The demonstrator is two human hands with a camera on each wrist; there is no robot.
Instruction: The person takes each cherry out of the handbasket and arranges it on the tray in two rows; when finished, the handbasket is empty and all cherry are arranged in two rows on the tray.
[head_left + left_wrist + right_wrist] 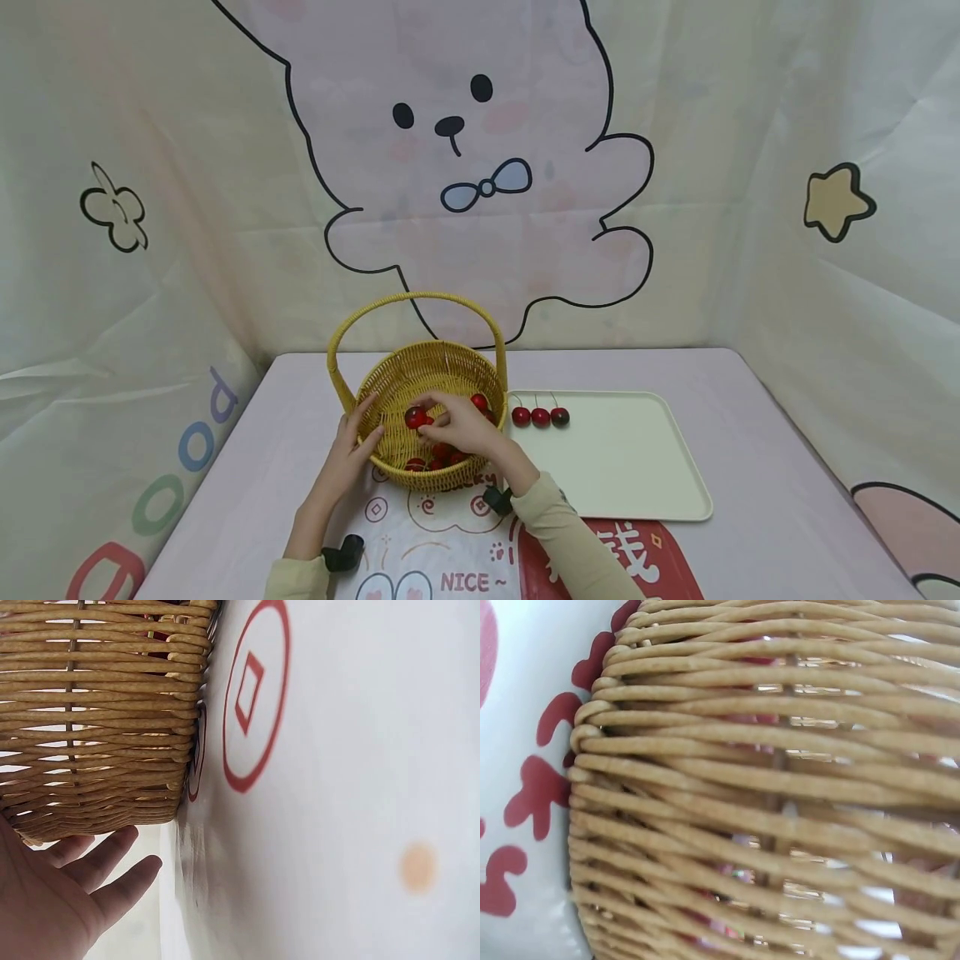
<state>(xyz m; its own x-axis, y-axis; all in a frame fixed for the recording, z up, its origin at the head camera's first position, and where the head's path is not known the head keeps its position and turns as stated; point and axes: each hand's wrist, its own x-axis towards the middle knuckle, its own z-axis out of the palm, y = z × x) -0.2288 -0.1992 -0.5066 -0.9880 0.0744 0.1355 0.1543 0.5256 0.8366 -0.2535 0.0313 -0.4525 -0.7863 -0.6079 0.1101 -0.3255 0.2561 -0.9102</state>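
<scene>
A round yellow wicker basket (397, 375) with a tall hoop handle stands on the table, several dark red cherries (441, 451) lying inside it. My right hand (468, 429) reaches in over the right side, its thumb and forefinger pinching at a cherry (415, 417); whether they grip fruit or stem is hard to see. At the basket's left rim rests my left hand (347, 454), thumb toward the inside. The left wrist view has its fingers (112, 859) spread and fairly straight beside the woven wall. In the right wrist view, the weave (780, 772) hides the right hand.
To the right of the basket lies a cream tray (622, 467) with three stemmed cherries (541, 417) in a row near its back left corner. A printed mat (465, 558) covers the table's front. Printed curtains (697, 208) enclose the back and sides.
</scene>
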